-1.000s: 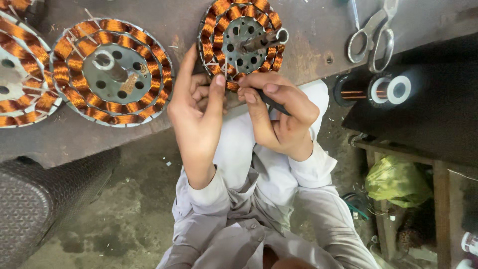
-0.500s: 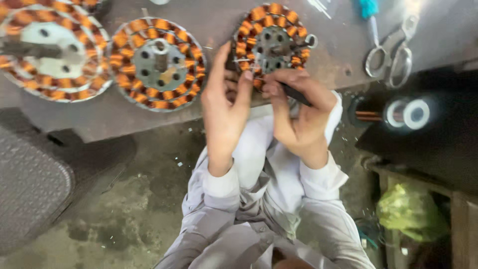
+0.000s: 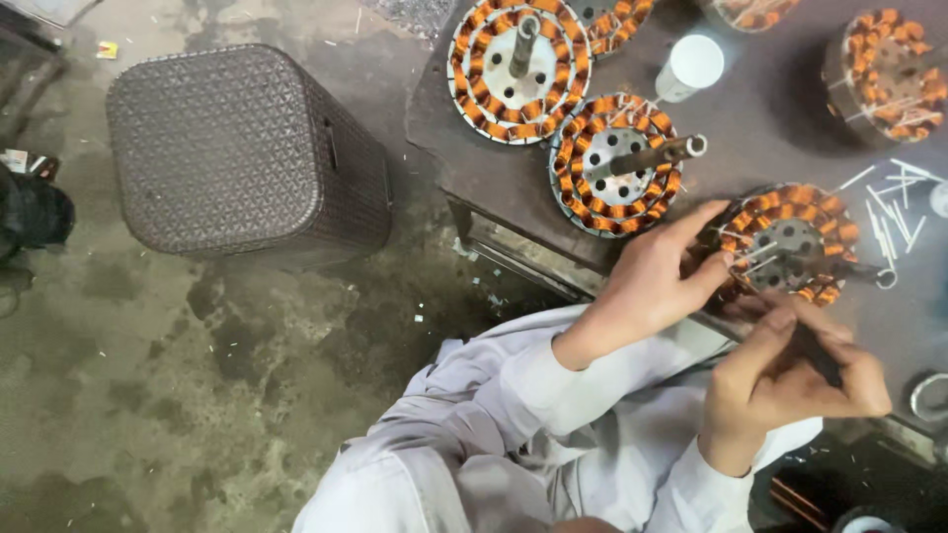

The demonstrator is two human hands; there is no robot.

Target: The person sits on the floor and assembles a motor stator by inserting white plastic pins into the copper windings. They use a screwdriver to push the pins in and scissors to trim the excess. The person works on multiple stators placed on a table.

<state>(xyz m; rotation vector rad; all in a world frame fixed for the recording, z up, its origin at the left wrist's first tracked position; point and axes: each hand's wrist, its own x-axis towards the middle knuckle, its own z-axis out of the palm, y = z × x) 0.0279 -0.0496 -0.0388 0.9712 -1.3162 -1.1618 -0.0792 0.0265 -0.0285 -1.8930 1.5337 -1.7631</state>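
Dark table [image 3: 494, 168] edge: wound stator [image 3: 785, 242] now at right, view swung. Left hand [image 3: 657, 281] fingers spread on its coils; right hand [image 3: 790, 380] pinching dark tool. Winding work ongoing.

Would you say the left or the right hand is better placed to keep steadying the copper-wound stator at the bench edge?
Probably the left hand: its fingers already rest on the stator rim. The right hand sits just below it, closed around a dark tool.
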